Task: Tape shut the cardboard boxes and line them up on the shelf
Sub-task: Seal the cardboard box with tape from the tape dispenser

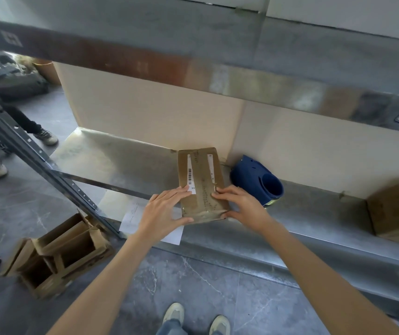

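Note:
A small brown cardboard box (202, 176) with white barcode labels and clear tape along its top stands on the metal shelf (111, 155). My left hand (163, 211) holds its near left corner, fingers flat on top and thumb against the front face. My right hand (240, 205) holds the near right corner the same way. A blue tape dispenser (256, 180) lies on the shelf just right of the box. Another brown cardboard box (396, 211) sits on the shelf at the far right.
A large beige carton (145, 110) fills the back of the shelf. Open cardboard boxes (58, 252) lie on the grey floor at lower left beside a slanted metal upright (36, 153). A white paper (133, 213) lies below. Another person's legs (5, 141) stand at left.

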`<state>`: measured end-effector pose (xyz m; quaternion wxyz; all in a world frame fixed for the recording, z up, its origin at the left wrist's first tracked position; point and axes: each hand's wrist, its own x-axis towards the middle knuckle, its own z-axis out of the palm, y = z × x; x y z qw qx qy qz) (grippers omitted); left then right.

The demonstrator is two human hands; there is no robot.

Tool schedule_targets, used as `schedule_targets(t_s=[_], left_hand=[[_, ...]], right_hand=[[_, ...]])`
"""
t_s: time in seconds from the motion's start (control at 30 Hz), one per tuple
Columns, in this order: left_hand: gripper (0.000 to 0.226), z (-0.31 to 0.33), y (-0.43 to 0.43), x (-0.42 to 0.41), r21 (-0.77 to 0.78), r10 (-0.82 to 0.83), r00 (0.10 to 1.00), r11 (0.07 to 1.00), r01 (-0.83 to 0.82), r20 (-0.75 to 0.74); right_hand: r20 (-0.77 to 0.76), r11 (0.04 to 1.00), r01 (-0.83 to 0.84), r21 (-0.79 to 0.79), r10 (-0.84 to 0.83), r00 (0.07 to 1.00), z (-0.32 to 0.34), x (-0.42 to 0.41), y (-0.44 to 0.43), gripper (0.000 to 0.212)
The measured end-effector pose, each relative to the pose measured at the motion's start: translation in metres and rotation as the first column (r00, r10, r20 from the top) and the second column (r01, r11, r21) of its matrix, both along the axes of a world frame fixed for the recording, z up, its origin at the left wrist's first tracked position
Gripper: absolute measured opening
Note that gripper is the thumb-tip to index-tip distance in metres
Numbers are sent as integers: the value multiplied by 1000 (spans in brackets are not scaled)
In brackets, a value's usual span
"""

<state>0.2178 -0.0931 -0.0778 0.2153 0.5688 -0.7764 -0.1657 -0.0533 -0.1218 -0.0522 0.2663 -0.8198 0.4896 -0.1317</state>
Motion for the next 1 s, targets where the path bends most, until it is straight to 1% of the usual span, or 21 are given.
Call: schedule_targets(t_s=[0.1, 0.17, 0.23, 0.27, 0.37, 0.47, 0.57, 0.63, 0.73, 0.8, 0.83, 0.93, 1.0], left_hand=[[75, 0, 0, -2, -54, -12, 1000, 998, 12, 0], [75, 1, 1, -3, -67, -16, 1000, 998, 15, -21], [75, 1, 4, -2, -50, -17, 999, 999, 16, -36], [75, 0, 7, 0, -42, -25, 999, 999, 24, -40], [74, -1, 12, 9, -12, -76, 995, 997, 75, -66], [73, 4, 4, 22, 29, -132, 986, 990, 136, -101], [76, 14, -21, 37, 54, -86, 988, 994, 94, -130], [78, 21, -42, 44, 37, -50, 991, 998, 55, -121], [92, 26, -74, 48, 62, -51, 996, 997, 56, -76], [104, 25, -90, 52, 124, -66, 991, 989, 80, -114], [105, 24, -96, 55, 140, -86, 985, 984, 107, -148], [96, 16, -105, 60, 112, -167, 962, 974, 195, -217], [90, 11, -104, 61, 66, -157, 961, 982, 176, -227]], right_hand=[[-5, 1000, 10, -10, -10, 1000, 1, 3, 3, 63], [56, 999, 46, 9, -46, 997, 1, 7, 5, 62], [132, 995, 85, 45, -90, 987, 1, 11, 6, 60], [145, 995, 89, 54, -96, 985, 2, 13, 5, 59], [127, 995, 93, 39, -97, 987, 4, 16, 3, 55], [132, 991, 132, 24, -134, 982, 6, 16, -2, 51], [93, 993, 108, 37, -111, 989, 11, 14, -8, 49], [74, 994, 99, 52, -102, 992, 12, 14, -11, 47], [51, 993, 103, 50, -106, 993, 14, 14, -13, 45], [39, 994, 105, 43, -107, 993, 13, 15, -13, 47], [40, 993, 108, 46, -110, 993, 12, 15, -13, 49], [64, 991, 130, 38, -132, 989, 9, 17, -11, 50], [76, 989, 147, 27, -149, 986, 8, 18, -13, 46]])
